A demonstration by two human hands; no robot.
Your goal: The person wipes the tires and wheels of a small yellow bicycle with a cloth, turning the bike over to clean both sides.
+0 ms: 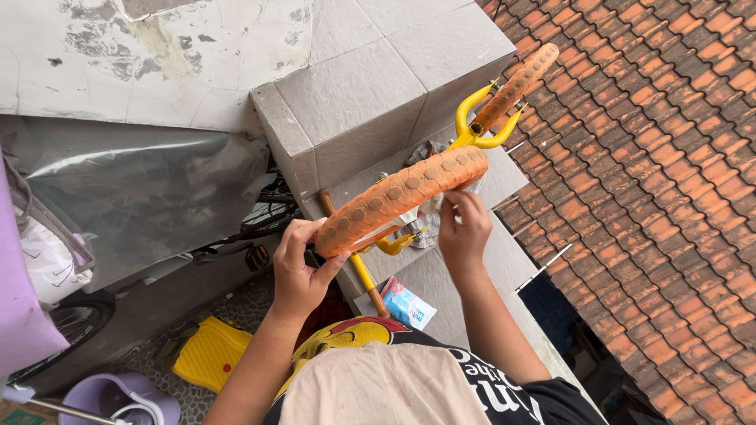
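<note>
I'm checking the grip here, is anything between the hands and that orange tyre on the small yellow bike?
Nothing visible is. The left hand already grips the near end of the orange tyre, and the right hand touches its underside beside the yellow frame. A crumpled pale cloth sits by the right fingers.

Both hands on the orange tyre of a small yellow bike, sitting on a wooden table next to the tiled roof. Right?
Not quite. The head view shows the bike on a grey tiled ledge, not a wooden table. The rest holds: the left hand grips one end of the orange tyre, the right hand is at it nearer the frame, and the tiled roof lies alongside.
</note>
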